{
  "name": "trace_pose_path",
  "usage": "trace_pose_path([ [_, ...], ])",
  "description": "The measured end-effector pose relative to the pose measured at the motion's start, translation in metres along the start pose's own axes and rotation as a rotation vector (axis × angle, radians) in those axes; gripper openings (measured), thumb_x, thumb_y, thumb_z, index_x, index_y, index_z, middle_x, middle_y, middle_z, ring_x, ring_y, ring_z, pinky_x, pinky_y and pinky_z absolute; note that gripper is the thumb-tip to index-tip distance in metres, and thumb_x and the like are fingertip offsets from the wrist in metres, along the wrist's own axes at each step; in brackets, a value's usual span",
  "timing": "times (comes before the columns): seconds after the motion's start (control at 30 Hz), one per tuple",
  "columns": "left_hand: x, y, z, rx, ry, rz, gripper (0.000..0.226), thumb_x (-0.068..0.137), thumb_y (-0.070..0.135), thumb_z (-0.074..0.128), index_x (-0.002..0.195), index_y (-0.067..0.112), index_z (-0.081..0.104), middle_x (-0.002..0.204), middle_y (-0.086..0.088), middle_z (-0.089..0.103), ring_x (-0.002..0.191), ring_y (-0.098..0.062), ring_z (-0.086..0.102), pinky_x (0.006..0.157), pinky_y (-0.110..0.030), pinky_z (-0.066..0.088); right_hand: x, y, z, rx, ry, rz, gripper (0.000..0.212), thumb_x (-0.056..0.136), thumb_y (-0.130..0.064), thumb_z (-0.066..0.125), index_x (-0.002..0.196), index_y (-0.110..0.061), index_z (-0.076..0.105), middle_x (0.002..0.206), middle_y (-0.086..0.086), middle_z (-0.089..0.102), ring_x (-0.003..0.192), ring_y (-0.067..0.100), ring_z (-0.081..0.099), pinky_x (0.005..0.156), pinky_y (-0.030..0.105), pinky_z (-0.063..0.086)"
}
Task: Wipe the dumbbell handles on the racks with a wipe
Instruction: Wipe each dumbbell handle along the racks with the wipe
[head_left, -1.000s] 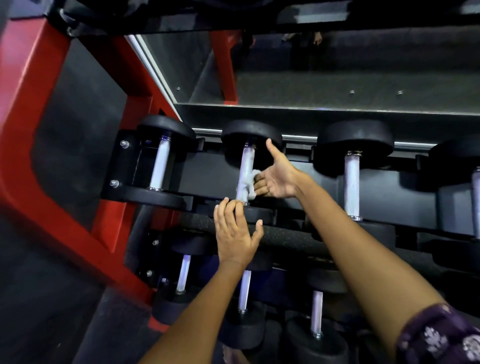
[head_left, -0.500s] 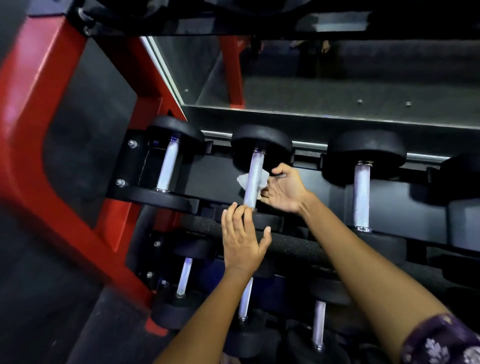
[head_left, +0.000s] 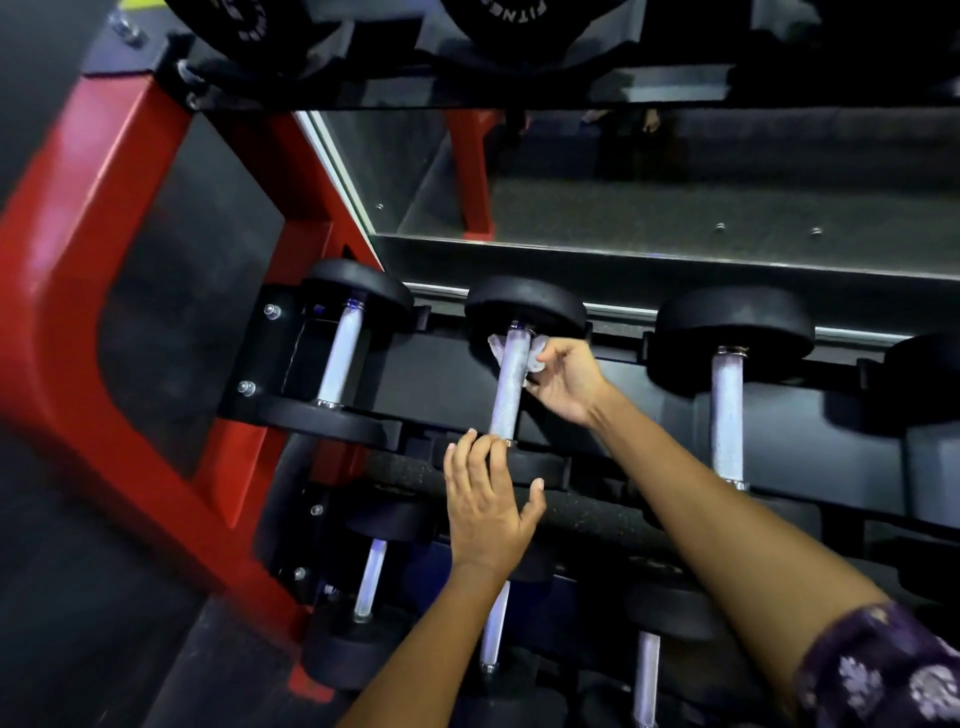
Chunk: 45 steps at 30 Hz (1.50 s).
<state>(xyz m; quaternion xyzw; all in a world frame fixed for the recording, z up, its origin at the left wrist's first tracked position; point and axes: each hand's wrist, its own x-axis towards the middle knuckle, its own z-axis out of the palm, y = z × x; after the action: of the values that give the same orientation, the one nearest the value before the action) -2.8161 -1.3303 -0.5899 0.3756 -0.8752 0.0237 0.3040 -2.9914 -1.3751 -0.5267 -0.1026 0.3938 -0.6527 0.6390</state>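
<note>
at the far left the thick red steel frame of the rack (head_left: 88, 312) angles down, and just inside it lies the first black rubber-headed dumbbell with a knurled metal handle (head_left: 340, 358), untouched by either hand; your left hand (head_left: 488, 512) lies flat, fingers straight and together, pressed on the near head of the middle dumbbell, steadying it; beyond it the middle dumbbell's knurled silver handle (head_left: 511, 384) has the small white crumpled wipe (head_left: 537, 353) wrapped behind its far end, showing on both sides; your right hand (head_left: 566, 382) pinches that wipe at the handle's right side; the risk, as i judge it, is the thin wipe bunching or slipping out of the pinch on the rough knurling, or knuckles knocking the far head; room is tight up there, with open handle toward you to slide along; to the right the third dumbbell (head_left: 727, 410) stands well apart.
</note>
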Motion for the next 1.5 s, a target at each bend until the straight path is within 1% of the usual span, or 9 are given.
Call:
trace_pose_path([
  [0.13, -0.001, 0.001, 0.0, -0.007, -0.015, 0.002, 0.048, 0.088, 0.039, 0.045, 0.12, 0.003, 0.042, 0.119, -0.013, 0.04, 0.121, -0.033, 0.039, 0.113, -0.046, 0.02, -0.003, 0.032, -0.003, -0.218, 0.069, -0.09, 0.025, 0.09, -0.022, 0.045, 0.114, -0.028, 0.05, 0.129, -0.004, 0.05, 0.105, 0.003, 0.052, 0.084, 0.018, 0.038],
  [0.2, 0.0, 0.0, -0.001, 0.002, -0.024, 0.0, 0.048, 0.089, 0.039, 0.044, 0.121, 0.003, 0.042, 0.12, -0.013, 0.04, 0.121, -0.034, 0.039, 0.113, -0.046, 0.02, -0.007, 0.039, -0.002, -0.497, 0.098, -0.136, 0.046, 0.101, -0.034, 0.032, 0.145, -0.022, 0.027, 0.149, -0.011, 0.028, 0.135, 0.006, 0.032, 0.113, 0.024, 0.024],
  [0.4, -0.001, 0.002, -0.004, 0.004, -0.05, -0.01, 0.048, 0.09, 0.039, 0.043, 0.121, 0.002, 0.042, 0.12, -0.013, 0.041, 0.122, -0.033, 0.039, 0.112, -0.048, 0.023, -0.014, 0.044, -0.017, -1.511, -0.01, -0.357, 0.051, 0.102, -0.028, 0.026, 0.148, -0.014, 0.009, 0.156, -0.003, -0.004, 0.141, 0.008, -0.013, 0.117, 0.027, -0.005],
  [0.57, 0.0, 0.002, -0.008, -0.001, -0.073, -0.014, 0.048, 0.091, 0.039, 0.043, 0.121, 0.002, 0.043, 0.12, -0.012, 0.041, 0.122, -0.033, 0.039, 0.112, -0.047, 0.025, -0.021, 0.033, -0.023, -1.629, -0.209, -0.445, 0.047, 0.101, -0.029, 0.023, 0.144, -0.012, 0.032, 0.152, -0.006, 0.021, 0.139, 0.0, 0.005, 0.115, 0.02, -0.003],
  [0.7, 0.0, 0.003, -0.008, -0.007, -0.086, -0.025, 0.048, 0.091, 0.039, 0.043, 0.121, 0.002, 0.043, 0.12, -0.012, 0.042, 0.123, -0.033, 0.039, 0.112, -0.047, 0.024, -0.004, 0.005, -0.015, -1.607, -0.027, -0.448, 0.043, 0.102, -0.021, 0.029, 0.143, -0.011, 0.032, 0.152, 0.004, 0.029, 0.143, 0.012, 0.018, 0.118, 0.029, 0.003],
  [0.87, 0.0, 0.003, -0.012, -0.031, -0.105, -0.022, 0.048, 0.092, 0.04, 0.043, 0.122, 0.002, 0.044, 0.122, -0.013, 0.044, 0.124, -0.033, 0.039, 0.112, -0.047, 0.024, -0.023, 0.033, -0.017, -1.695, -0.292, -0.394, 0.037, 0.1, -0.021, 0.037, 0.135, -0.015, 0.048, 0.147, 0.0, 0.039, 0.137, 0.014, 0.031, 0.114, 0.033, 0.026],
  [1.03, 0.002, 0.004, -0.018, -0.012, -0.188, -0.027, 0.051, 0.096, 0.042, 0.037, 0.125, 0.001, 0.042, 0.121, -0.018, 0.054, 0.126, -0.033, 0.037, 0.113, -0.048, 0.022, 0.0, 0.019, -0.01, -1.669, -0.081, -0.549, 0.042, 0.081, 0.011, 0.045, 0.116, -0.003, 0.063, 0.143, 0.008, 0.044, 0.134, 0.023, 0.039, 0.111, 0.035, 0.032],
  [1.27, 0.011, 0.01, -0.038, -0.028, -0.386, -0.104, 0.057, 0.094, 0.043, 0.039, 0.126, -0.003, 0.049, 0.123, -0.021, 0.057, 0.126, -0.039, 0.047, 0.108, -0.052, 0.037, -0.039, 0.032, 0.007, -1.598, -0.063, -0.415, 0.026, 0.08, 0.006, 0.056, 0.097, -0.002, 0.073, 0.112, 0.012, 0.067, 0.11, 0.019, 0.061, 0.093, 0.019, 0.043],
  [1.5, 0.032, 0.03, -0.073, -0.217, -0.552, -0.333, 0.062, 0.095, 0.032, 0.058, 0.143, 0.004, 0.031, 0.152, -0.01, 0.032, 0.148, -0.026, 0.009, 0.12, -0.035, 0.007, -0.094, 0.013, 0.019, -1.234, 0.316, -0.417, 0.019, 0.08, 0.002, 0.063, 0.096, 0.0, 0.072, 0.096, 0.013, 0.072, 0.093, 0.019, 0.066, 0.071, 0.011, 0.044],
])
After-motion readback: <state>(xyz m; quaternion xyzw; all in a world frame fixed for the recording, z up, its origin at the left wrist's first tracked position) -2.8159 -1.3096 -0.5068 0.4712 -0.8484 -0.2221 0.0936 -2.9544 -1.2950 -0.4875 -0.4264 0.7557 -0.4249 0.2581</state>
